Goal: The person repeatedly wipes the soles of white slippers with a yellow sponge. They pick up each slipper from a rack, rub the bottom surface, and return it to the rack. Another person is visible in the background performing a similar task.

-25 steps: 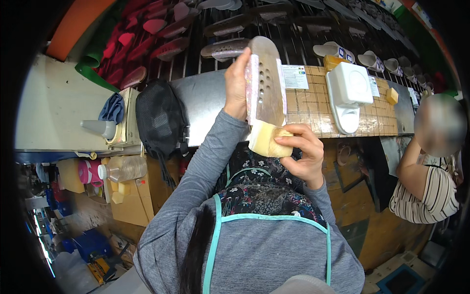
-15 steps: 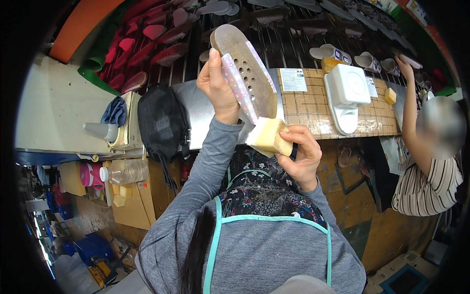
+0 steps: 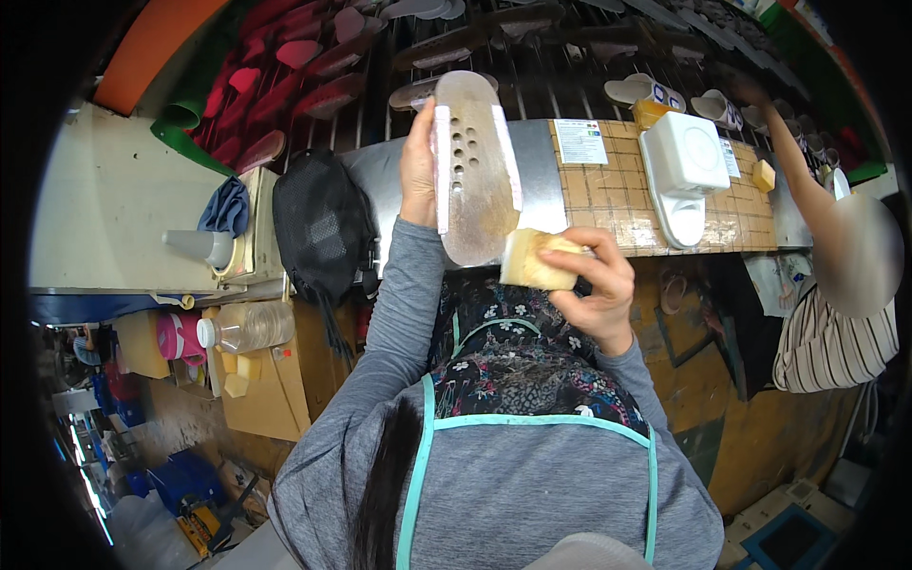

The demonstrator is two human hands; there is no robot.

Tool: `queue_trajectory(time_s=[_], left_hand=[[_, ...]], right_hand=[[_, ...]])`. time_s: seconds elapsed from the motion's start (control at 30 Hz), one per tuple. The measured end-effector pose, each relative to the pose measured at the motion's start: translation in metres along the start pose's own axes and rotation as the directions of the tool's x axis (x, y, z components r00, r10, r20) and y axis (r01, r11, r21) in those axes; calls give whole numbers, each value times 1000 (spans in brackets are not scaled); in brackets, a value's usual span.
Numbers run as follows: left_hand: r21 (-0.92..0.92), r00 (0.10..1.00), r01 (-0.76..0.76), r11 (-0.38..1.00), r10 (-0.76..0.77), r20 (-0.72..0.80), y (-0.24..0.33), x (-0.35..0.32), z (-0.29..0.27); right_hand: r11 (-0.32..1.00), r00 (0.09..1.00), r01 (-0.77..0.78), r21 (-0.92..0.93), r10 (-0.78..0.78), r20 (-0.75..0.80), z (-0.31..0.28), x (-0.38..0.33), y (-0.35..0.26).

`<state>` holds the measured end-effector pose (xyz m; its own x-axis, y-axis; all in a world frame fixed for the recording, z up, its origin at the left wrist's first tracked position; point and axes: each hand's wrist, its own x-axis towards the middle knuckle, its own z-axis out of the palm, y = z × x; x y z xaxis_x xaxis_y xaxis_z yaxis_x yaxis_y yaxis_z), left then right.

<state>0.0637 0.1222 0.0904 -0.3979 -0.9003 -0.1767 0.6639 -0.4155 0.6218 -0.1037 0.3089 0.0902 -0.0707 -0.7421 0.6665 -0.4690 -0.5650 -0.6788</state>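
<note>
My left hand (image 3: 418,166) grips a long flat shoe sole (image 3: 475,176) by its left edge and holds it upright over the bench. The sole is brownish, with a cluster of round holes and white strips along both sides. My right hand (image 3: 594,285) is closed around a yellowish sponge block (image 3: 532,259), which touches the lower end of the sole. Both grey sleeves come up from the bottom of the picture.
A metal and wooden-grid bench (image 3: 608,190) carries a white plastic device (image 3: 684,171) and a small yellow block (image 3: 763,176). A black bag (image 3: 323,237) hangs at left. Racks of soles (image 3: 313,57) fill the back. Another person (image 3: 836,294) reaches toward the rack at right.
My left hand has turned the sole from a tilt back to upright, flat side toward me. My right hand has moved the sponge along to its lower end. The other person's arm stays raised.
</note>
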Motion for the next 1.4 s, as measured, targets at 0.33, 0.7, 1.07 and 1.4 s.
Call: queue_trajectory(time_s=[0.33,0.7,1.07,1.4], left_hand=[[144,996,-13,989,0,89,-17,-3,-3],[-134,940,-323,937,334,73,-7,-26,-5],[-37,978,-191,981,193,81,-7,-26,-31],[59,983,-174,983,170,63,-17,-13,-31]], right_hand=[[963,986,155,-219,-138,88,6,10,-6],[970,978,39,-241,-86,-190,24,-20,-4],[931,968,-38,-362,-55,-245,25,-30,1],[918,957,43,-394,-150,-247,22,-25,-2]])
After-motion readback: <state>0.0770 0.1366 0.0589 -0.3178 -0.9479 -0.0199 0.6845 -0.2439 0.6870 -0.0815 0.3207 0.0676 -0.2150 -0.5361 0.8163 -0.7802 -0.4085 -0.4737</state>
